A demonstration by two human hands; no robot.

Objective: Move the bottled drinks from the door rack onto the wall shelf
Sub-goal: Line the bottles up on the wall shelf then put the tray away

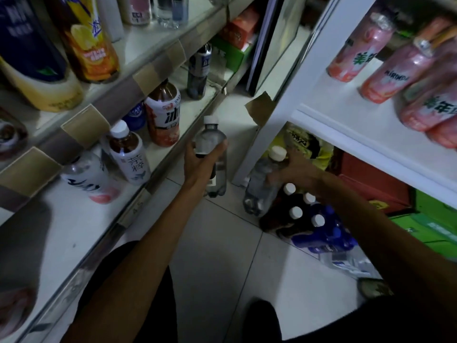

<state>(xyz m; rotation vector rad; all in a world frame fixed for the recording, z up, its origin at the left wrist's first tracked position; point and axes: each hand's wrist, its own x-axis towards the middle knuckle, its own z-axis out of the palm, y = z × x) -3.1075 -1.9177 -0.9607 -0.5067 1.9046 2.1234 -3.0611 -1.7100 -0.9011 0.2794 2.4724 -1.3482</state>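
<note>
Head view: a person's two bare arms reach forward, with the wall shelf on the left and the white door rack on the right.
Left hand: the left hand (197, 162) grasps a clear bottle (210, 139) around its middle, fingers and thumb curled round it.
Clear bottle: it has a white cap, stands nearly upright in the air above the floor (222, 256), and is just beside the front edge of the wall shelf (74, 219), not on it.
Right hand: the right hand (299, 172) is at the shoulder of a second clear bottle (259, 189); it is blurred, so I cannot tell if it grasps or only touches.
Second clear bottle: it has a white cap, leans to the left, and is below the door rack (346, 112), just beside a pack of dark bottles (296, 214).
Door rack: pink bottles (358, 53) lie tilted on it.
Wall shelf: a tea bottle (128, 154) with a white label stands near the edge; a white and pink bottle (86, 179) lies on its side beside it; a red and white bottle (163, 115) stands behind.
Floor: a blue pack (326, 238) lies next to the pack of dark bottles.
</note>
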